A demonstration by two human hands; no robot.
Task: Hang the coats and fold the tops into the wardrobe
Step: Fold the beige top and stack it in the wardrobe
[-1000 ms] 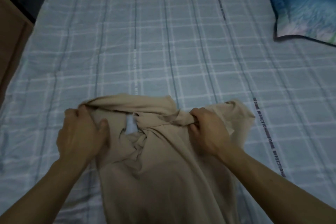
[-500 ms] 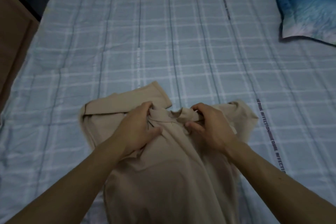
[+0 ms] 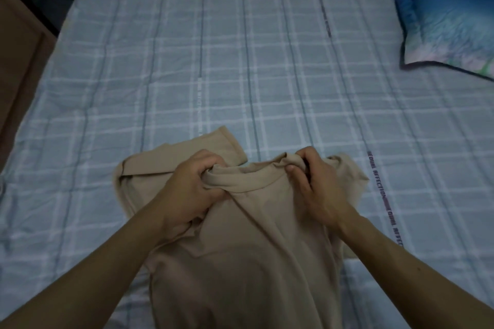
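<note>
Both hands, left [image 3: 191, 187] and right [image 3: 314, 184], pinch the collar of a beige cotton top [image 3: 240, 248] with curled fingers [image 3: 302, 160] on the blue checked bed sheet [image 3: 240, 75].

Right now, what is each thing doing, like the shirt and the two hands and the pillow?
Checked sheet: spread out, lightly creased.
Beige top: unfolded and rumpled, lying on the sheet, collar bunched between both hands.
Left hand: fingers curled, holding the collar's left side.
Right hand: pinching the collar's right side.
Blue pillow: lying at the far right, untouched.
</note>
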